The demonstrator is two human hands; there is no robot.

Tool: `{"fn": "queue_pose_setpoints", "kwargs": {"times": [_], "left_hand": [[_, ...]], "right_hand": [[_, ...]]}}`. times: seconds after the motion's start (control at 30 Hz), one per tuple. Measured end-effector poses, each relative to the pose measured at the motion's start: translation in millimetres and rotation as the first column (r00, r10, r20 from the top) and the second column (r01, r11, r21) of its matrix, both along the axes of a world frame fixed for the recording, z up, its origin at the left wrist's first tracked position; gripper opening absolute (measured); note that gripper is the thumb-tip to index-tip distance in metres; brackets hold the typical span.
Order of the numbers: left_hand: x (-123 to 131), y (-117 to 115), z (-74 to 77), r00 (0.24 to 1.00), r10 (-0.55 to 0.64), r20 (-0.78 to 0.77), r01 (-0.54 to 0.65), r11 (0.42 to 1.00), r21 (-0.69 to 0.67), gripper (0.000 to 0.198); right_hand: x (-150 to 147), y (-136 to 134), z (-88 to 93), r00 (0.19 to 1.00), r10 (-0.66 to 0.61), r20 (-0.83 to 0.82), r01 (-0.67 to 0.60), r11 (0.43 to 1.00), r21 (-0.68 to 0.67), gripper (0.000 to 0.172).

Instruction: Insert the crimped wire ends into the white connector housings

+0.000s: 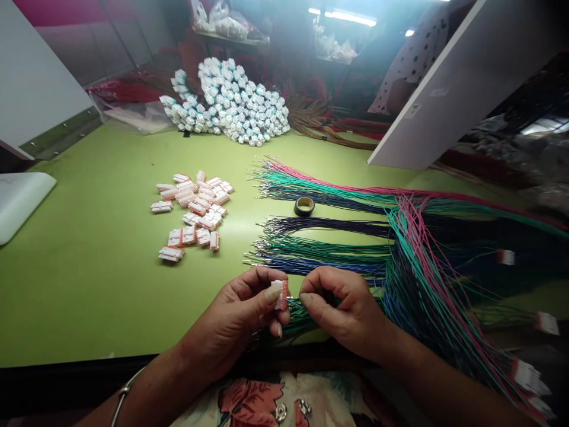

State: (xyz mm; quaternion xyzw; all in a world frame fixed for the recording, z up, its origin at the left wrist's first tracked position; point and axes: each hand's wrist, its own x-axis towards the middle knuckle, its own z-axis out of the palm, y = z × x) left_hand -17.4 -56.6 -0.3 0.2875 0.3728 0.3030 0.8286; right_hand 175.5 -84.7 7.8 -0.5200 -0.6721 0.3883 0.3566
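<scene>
Near the table's front edge, my left hand [249,305] pinches a small white and orange connector [280,295] between thumb and fingers. Just right of it, my right hand [340,302] is closed in a pinch on a thin wire, whose metal tip [293,298] points at the connector's orange side. Whether the tip touches the connector is too small to tell. A loose pile of similar connectors [195,204] lies beyond my left hand. Behind my right hand lie bundles of green wires [329,249], blue wires [288,263] and dark wires [338,226], tips facing left.
A black tape roll [304,206] sits between wire bundles. Pink and green wires [418,237] drape toward the lower right, with finished connector ends [527,376] there. White connectors [244,104] are heaped at the back. A white panel [427,89] slants at the right.
</scene>
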Motion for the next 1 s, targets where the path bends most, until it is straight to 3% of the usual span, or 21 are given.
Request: {"fn": "queue_pose_setpoints", "kwargs": {"times": [0.4,0.63,1.0], "left_hand": [[-0.5,-0.9,0.7,1.0,-0.007,0.003,0.007,1.0,0.007,0.011],[-0.2,0.0,0.3,1.0,0.003,0.021,-0.002,1.0,-0.023,0.011],[0.5,-0.5,-1.3,1.0,0.009,0.023,-0.009,1.0,-0.022,0.012]], "right_hand": [[-0.6,-0.8,1.0,1.0,0.004,-0.021,-0.005,0.999,-0.045,0.012],[-1.4,-3.4,0.9,1.0,0.02,0.014,-0.021,0.995,0.102,0.013],[-0.3,-6.1,-1.1,0.973,0.02,0.228,-0.095,0.942,0.321,0.014]]}}
